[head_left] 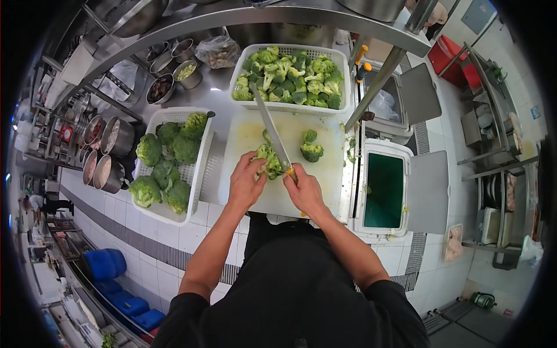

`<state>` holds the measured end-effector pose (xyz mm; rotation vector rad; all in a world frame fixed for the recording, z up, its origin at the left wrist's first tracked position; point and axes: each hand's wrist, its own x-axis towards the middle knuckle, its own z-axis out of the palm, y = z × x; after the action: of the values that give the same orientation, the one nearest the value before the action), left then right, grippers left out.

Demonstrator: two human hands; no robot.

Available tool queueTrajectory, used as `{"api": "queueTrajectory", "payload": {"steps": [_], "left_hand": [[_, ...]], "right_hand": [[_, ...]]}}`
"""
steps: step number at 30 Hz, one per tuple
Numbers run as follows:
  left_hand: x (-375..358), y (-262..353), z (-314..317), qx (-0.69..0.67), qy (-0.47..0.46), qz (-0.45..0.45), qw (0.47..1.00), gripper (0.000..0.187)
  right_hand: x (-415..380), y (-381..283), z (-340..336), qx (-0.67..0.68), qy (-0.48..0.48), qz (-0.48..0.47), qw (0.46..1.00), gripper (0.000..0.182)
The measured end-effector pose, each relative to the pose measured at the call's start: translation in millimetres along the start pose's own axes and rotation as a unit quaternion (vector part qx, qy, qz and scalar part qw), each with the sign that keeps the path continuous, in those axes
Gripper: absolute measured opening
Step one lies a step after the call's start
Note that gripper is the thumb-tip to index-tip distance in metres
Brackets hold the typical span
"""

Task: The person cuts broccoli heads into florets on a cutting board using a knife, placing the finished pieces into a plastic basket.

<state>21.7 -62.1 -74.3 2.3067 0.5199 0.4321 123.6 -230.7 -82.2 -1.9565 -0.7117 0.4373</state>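
My right hand [304, 189] is closed around the handle of a long kitchen knife [271, 129], whose blade points away from me and to the left. The fingers of my left hand [247, 181] press on a head of broccoli [267, 161] that lies on the white cutting board [241, 134], right beside the blade. Part of this broccoli is hidden behind the fingers and the knife. To the right of the blade sits a separate broccoli piece [312, 152] on the board.
Beyond the board, a white basket [290, 106] holds cut florets; a left basket [200, 174] holds whole broccoli heads. An open bin [384, 191] with a green inside stands at right. Metal bowls [188, 75] and a plastic bag [218, 52] stand at back left, under a steel shelf [278, 16].
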Motion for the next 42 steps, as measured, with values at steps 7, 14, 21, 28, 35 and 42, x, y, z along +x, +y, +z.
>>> {"api": "queueTrajectory", "payload": {"steps": [7, 14, 21, 28, 35, 42], "left_hand": [[-1.0, 6.1, 10.7, -0.043, -0.017, -0.062, 0.997, 0.037], [5.3, -9.8, 11.1, -0.055, 0.015, -0.076, 0.995, 0.038], [1.3, -26.4, 34.9, -0.27, 0.082, -0.161, 0.946, 0.044], [-31.2, -41.4, 65.3, -0.149, 0.066, -0.08, 0.983, 0.046], [-31.3, -32.8, 68.6, -0.145, 0.104, -0.092, 0.98, 0.043], [-30.6, -28.1, 72.9, -0.098, 0.11, -0.089, 0.985, 0.035]], "right_hand": [[-8.4, -9.5, -12.5, 0.046, 0.083, -0.029, 0.995, 0.025], [39.9, 19.5, -8.7, -0.02, -0.052, 0.032, 0.998, 0.032], [29.3, -4.0, -35.5, -0.043, -0.002, 0.03, 0.999, 0.026], [-33.8, 0.6, -59.0, -0.135, -0.129, 0.04, 0.982, 0.024], [-74.0, -13.8, -101.9, -0.271, -0.216, 0.025, 0.938, 0.025], [-57.1, -34.5, -98.6, -0.349, -0.242, 0.017, 0.905, 0.021]]}}
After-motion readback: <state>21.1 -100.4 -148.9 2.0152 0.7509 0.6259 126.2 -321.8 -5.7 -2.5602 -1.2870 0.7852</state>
